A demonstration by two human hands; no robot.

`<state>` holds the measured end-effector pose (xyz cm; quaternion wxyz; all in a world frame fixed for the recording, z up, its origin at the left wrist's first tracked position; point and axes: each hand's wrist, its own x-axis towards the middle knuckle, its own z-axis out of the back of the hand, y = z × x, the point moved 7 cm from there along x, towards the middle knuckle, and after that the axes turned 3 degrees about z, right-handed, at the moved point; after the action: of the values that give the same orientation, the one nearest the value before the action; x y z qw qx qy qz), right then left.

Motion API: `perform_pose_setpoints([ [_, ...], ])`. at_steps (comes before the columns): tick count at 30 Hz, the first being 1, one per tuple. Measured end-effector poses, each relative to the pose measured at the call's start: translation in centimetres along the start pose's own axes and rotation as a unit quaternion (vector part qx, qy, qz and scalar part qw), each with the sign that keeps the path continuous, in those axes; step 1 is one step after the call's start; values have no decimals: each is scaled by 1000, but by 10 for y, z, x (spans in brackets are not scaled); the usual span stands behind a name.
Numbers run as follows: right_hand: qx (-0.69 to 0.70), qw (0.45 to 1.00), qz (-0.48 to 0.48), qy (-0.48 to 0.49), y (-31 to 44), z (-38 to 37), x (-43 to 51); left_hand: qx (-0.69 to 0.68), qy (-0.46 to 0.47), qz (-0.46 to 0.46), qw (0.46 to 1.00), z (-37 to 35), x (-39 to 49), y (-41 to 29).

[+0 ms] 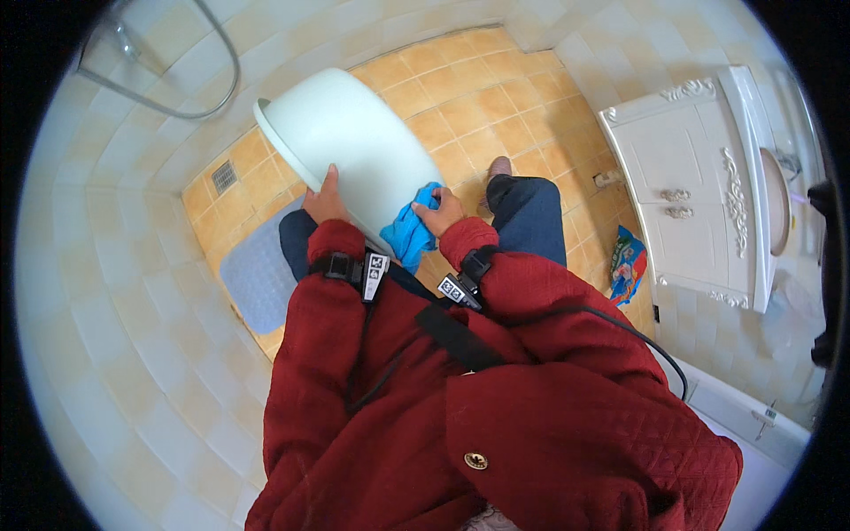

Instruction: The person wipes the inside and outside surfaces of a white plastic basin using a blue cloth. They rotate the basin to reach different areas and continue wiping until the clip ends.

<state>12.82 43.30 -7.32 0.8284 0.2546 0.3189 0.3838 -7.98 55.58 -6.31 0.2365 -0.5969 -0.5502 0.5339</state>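
Note:
A large pale mint-green plastic tub [362, 126] is tipped on its side in front of me, its outer wall turned up towards me. My left hand [326, 198] grips the tub at its rim, the thumb lying on the outer wall and the other fingers mostly hidden. In my right hand [443, 211] is a crumpled blue cloth [410, 229]. The cloth lies against the tub's lower right side, and part of it hangs down below my fingers.
Orange tiles [458, 109] cover the floor, with a drain grate [224, 177] at left. A blue-grey mat [255, 272] lies beside my left leg. A white vanity cabinet [677, 159] stands right, near a colourful plastic bag [627, 265]. A shower hose [229, 60] hangs upper left.

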Motion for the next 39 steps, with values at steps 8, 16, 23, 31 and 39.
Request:
perform_pose_setpoints([
  [8, 33, 904, 424, 49, 128, -6, -47, -1, -101, -39, 994, 2, 8, -12],
  [16, -55, 894, 433, 99, 83, -16, -32, -23, -172, 62, 983, 19, 16, -19],
  [23, -94, 909, 392, 107, 45, -25, -24, -34, -165, 23, 985, 21, 26, -20],
  [31, -115, 915, 384, 49, 41, -8, -21, -49, -82, 96, 991, 3, 34, -6],
  [39, -106, 910, 401, 0, 44, 52, -38, -110, 6, 174, 978, -34, 12, -2],
])
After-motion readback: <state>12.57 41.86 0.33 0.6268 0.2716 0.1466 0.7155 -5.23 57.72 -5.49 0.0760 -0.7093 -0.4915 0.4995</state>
